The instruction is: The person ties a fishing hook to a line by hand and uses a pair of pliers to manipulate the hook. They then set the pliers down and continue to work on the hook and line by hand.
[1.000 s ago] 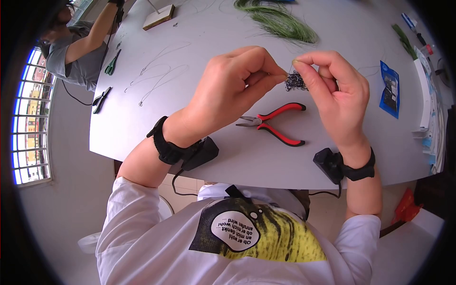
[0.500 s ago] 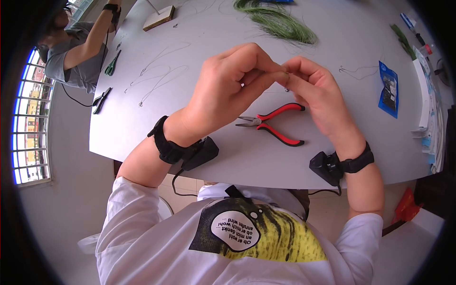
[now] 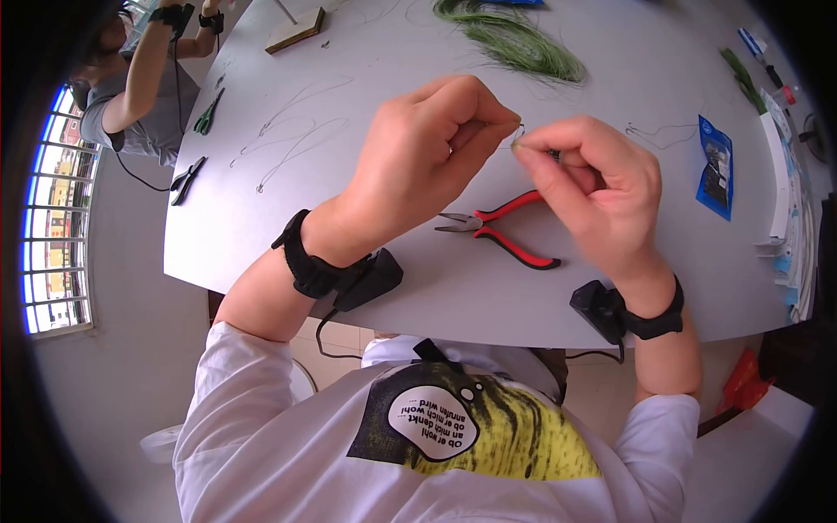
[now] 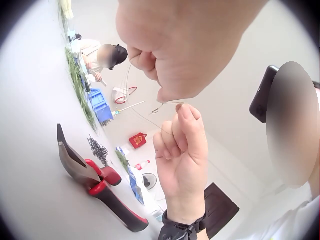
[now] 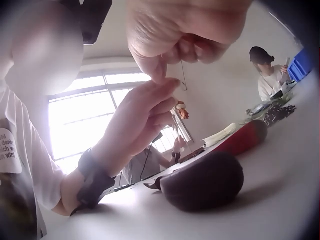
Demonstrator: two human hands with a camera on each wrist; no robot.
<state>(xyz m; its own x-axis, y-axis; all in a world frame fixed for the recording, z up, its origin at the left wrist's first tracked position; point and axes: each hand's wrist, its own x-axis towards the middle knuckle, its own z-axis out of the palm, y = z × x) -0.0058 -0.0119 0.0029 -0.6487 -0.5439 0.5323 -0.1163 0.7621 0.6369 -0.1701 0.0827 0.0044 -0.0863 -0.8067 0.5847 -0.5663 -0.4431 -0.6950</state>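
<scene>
Fingertips of my left hand (image 3: 427,148) pinch a tiny fish hook (image 4: 156,110), its dark end poking out past the thumb and finger. Just beside it, my right hand (image 3: 606,179) pinches a thin line (image 4: 145,119) between thumb and forefinger, its other fingers curled. The two sets of fingertips are slightly apart, raised over the table. Under the hands lie red-and-black pliers (image 3: 514,247) with parted jaws. A pile of dark hooks (image 4: 98,150) rests on the table past them, mostly hidden by my right hand in the head view.
Green line bundles (image 3: 523,48) lie at the back. Hooked lines (image 3: 260,188) are spread at left, near black pliers (image 3: 185,183) and green-handled scissors (image 3: 206,118). A blue packet (image 3: 715,166) lies at right. Another person (image 3: 131,105) works at the far left; a wooden stand (image 3: 295,33) is nearby.
My right hand moved left until its fingertips met the left hand's, then drew slightly back to the right. The left hand barely moved. The other person's arms shifted.
</scene>
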